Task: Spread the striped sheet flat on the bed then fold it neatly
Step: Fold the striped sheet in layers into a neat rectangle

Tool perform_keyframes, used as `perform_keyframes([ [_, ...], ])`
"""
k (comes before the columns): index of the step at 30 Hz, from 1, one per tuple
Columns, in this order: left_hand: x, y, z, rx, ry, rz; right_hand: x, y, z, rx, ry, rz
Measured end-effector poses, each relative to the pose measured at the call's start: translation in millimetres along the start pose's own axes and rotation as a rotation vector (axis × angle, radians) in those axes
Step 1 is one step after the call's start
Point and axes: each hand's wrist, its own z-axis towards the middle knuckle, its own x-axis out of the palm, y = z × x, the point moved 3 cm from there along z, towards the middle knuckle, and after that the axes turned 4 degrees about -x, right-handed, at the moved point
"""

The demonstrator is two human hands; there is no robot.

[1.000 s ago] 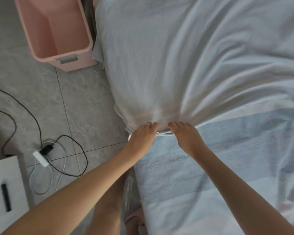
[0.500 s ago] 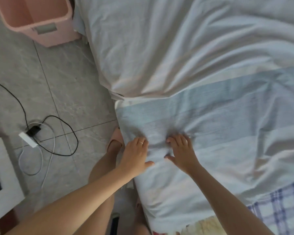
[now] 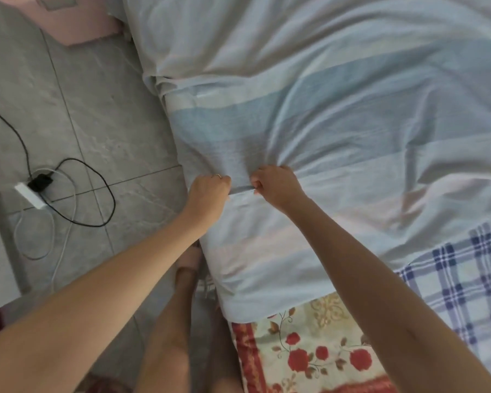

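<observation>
Striped sheet [image 3: 338,114] lies rumpled across the bed, its left edge draped over the bedside above the tiled floor [image 3: 102,114]. Left hand [image 3: 209,191] and right hand [image 3: 275,185] sit close together near that edge, each with fingers curled tight on a pinch of fabric. Creases fan out from the right hand. Probably taking a grip to pull the cloth taut. Plaid cloth [image 3: 465,279] and floral cover [image 3: 318,350] show at the near end.

The sheet [image 3: 338,123] covers the bed [image 3: 309,350], with a cable [image 3: 108,205] on the floor [image 3: 97,109] left of it and a bin [image 3: 80,26] beyond.
</observation>
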Motion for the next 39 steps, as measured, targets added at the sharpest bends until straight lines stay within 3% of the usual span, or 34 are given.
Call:
perform_keyframes([
  [4,15,-8,-10,0.015,0.165,0.015,5,-3,-23,-0.035,0.056,-0.006],
  [8,27,-24,-26,0.044,0.267,-0.057,11,-4,-39,-0.008,0.231,-0.015],
  [13,36,-40,-49,-0.023,0.331,-0.333,7,-4,-59,0.032,0.378,-0.012],
  [17,38,-39,-56,-0.131,0.264,-0.555,10,-9,-69,0.055,0.320,0.054],
  [20,44,-32,-63,-0.164,0.174,-0.661,22,-5,-80,0.006,0.044,0.046],
  [22,46,-29,-79,-0.147,0.052,-0.570,33,-2,-98,0.014,-0.186,0.013],
  [24,52,-27,-103,-0.175,-0.057,-0.455,50,2,-124,0.012,-0.252,0.031],
  [26,64,-29,-128,-0.211,-0.041,-0.446,71,5,-150,0.006,-0.184,0.077],
  [30,98,-50,-166,-0.159,0.195,-0.346,109,2,-188,0.102,-0.021,-0.003],
  [35,98,-65,-171,-0.194,0.068,-0.315,111,3,-185,0.077,-0.039,0.032],
  [39,93,-67,-173,-0.141,0.038,-0.343,97,4,-180,0.073,0.123,0.105],
])
